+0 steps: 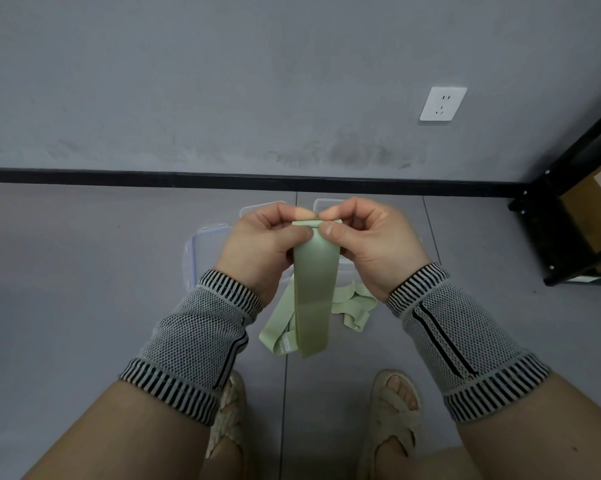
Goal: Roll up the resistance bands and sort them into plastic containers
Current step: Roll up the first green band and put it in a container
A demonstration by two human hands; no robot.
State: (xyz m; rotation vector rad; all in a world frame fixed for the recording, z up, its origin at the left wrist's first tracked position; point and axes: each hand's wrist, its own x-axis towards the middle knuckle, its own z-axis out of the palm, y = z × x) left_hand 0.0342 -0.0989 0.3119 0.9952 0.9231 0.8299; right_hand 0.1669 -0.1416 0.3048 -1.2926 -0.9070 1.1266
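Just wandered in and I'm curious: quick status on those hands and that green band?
Left hand and right hand pinch top end of green band, roll just begun. Rest hangs loose. Second band on floor. Clear containers behind hands. Nothing blocking.

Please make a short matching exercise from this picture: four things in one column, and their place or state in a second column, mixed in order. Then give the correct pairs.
Things
1. green band
2. second green band
3. clear containers
4. wall socket

Place or state
A. on the grey wall, upper right
B. pinched at its top end by left hand and right hand, the rest hanging
C. lying crumpled on the floor
D. on the floor behind the hands, partly hidden

Pairs: 1-B, 2-C, 3-D, 4-A
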